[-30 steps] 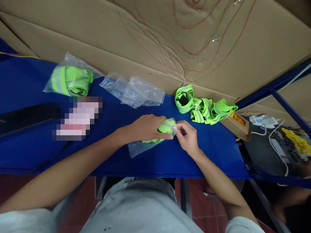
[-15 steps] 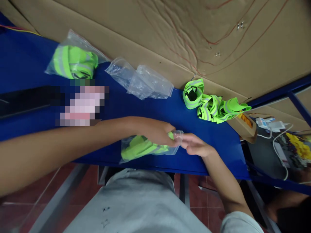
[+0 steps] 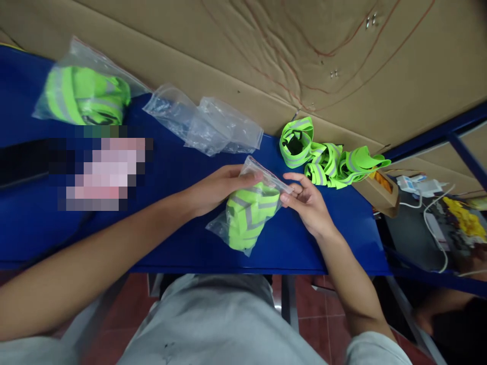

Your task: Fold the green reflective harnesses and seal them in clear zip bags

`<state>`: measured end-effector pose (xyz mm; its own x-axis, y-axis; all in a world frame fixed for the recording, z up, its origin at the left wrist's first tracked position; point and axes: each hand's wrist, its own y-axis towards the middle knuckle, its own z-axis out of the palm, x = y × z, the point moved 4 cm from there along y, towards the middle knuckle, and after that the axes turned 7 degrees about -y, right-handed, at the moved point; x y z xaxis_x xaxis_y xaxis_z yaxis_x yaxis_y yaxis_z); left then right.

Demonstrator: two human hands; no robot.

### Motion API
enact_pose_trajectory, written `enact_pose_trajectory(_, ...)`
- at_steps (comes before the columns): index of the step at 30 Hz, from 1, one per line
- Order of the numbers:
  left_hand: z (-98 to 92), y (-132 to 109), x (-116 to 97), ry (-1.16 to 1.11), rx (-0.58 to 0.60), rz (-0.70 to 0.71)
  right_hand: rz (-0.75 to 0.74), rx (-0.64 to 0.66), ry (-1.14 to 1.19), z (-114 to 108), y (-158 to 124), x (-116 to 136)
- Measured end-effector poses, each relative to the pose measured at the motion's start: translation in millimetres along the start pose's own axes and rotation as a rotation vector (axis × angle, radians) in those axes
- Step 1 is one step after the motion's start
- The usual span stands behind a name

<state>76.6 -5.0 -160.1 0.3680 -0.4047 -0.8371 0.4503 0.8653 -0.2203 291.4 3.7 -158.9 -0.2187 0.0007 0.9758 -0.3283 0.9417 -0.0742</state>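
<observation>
Pinching a clear plastic bag [image 3: 268, 177], both hands [image 3: 215, 190] [image 3: 312, 210], green reflective strapping [image 3: 251, 217] inside

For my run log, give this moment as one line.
clear bag: green bundle inside; left hand: holds its top edge; right hand: holds its top corner; beyond: loose green bundles, flat bags

2 hands [image 3: 217, 189] [image 3: 307, 207] pinch, slightly apart
</observation>
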Motion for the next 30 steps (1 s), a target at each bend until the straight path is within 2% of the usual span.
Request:
enact_pose_trajectory(4,-3.2,-2.2,0.7,0.045,-0.096,0.127,-0.017,-0.056,-0.007,2.0,-0.6,3.2)
enact_pose_trajectory(7,-3.1,-0.8,4.7,0.037,-0.189,0.155,-0.049,-0.115,-0.080,1.3,-1.5,2.4)
enact_pose_trajectory(12,1.7,7.2,10.6,-0.172,-0.039,0.091,-0.022,-0.138,-0.065,-5.0,-0.9,-0.5)
enact_pose_trajectory(17,-7.3,8.6,10.1,-0.140,-0.164,0.151,0.078,-0.146,0.016,-10.0,2.4,-1.1)
enact_pose_trajectory(24,-13.7,10.7,11.4,-0.181,-0.171,0.069,0.099,-0.164,0.043,-7.3,9.7,-8.1)
enact_pose_trajectory(30,-8.7,9.5,21.1,-0.091,-0.199,0.109,0.068,-0.053,-0.090,5.4,7.5,-10.3)
